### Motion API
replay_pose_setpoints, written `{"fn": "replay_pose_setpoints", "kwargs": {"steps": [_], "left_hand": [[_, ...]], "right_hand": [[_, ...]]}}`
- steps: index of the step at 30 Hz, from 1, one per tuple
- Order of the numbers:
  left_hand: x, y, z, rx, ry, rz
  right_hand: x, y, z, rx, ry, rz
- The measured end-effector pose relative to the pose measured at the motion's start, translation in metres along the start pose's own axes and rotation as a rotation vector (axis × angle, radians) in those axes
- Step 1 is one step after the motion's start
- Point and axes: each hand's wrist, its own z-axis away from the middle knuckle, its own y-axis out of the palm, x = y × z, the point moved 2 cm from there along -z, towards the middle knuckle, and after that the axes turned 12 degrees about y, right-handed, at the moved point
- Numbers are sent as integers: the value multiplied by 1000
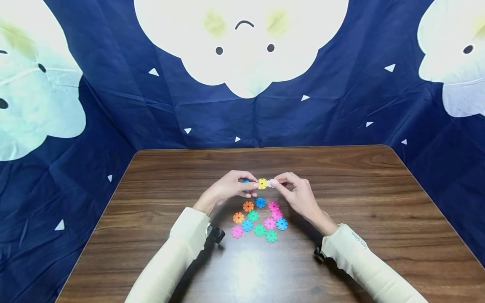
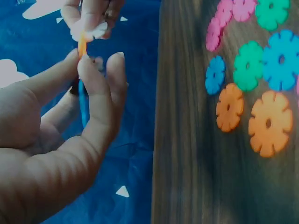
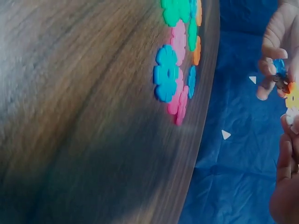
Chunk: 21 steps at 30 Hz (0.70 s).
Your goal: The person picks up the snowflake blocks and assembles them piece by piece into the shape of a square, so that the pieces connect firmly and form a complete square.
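Note:
Over the far part of the table, both hands hold a short row of joined flower-shaped plastic discs. My left hand point(image 1: 230, 187) grips its left end, where a blue disc point(image 3: 279, 66) and a dark disc point(image 3: 281, 84) show among the fingers. Between the hands sits a yellow disc point(image 1: 262, 184), with an orange edge beside it in the right wrist view. A white disc point(image 1: 271, 183) adjoins the yellow one, and my right hand point(image 1: 299, 195) pinches it between thumb and fingers. In the left wrist view the row appears edge-on, partly hidden by fingers.
Several loose discs lie on the brown wooden table point(image 1: 170, 176) below the hands: orange point(image 1: 248, 206), blue point(image 1: 281, 224), green point(image 1: 270, 236) and pink point(image 1: 237, 232). Some pink ones overlap at the right. A dark blue curtain point(image 1: 159, 109) with white clouds hangs behind the table.

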Motion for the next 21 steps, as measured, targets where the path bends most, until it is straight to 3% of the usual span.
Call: {"fn": "replay_pose_setpoints", "kwargs": {"steps": [8, 21], "left_hand": [[0, 0, -3, -33, 63, -2], [0, 2, -1, -27, 9, 139]], "right_hand": [[4, -2, -3, -15, -80, -4], [11, -5, 0, -3, -96, -32]]}}
